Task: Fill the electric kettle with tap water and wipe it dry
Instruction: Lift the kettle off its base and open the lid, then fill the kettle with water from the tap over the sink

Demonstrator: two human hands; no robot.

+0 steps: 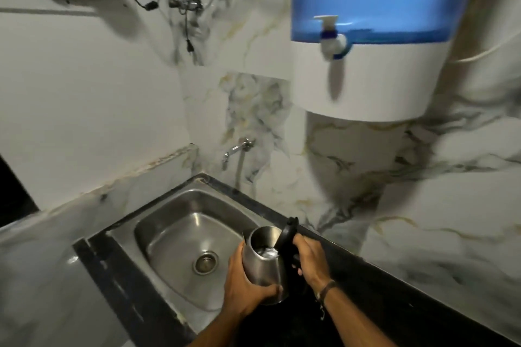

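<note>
Left hand [244, 279] cupping steel kettle [263, 263], right hand [310, 259] gripping handle, lid open

Blue-and-white water dispenser [375, 36] mounted high on marbled wall tiles [451, 177], its small white spigot [332, 39] facing out, black plug [189, 46] dangling on a cord upper left, tangled wires [180, 3] above it, dark tabletop [380, 284] along the right wall
</note>
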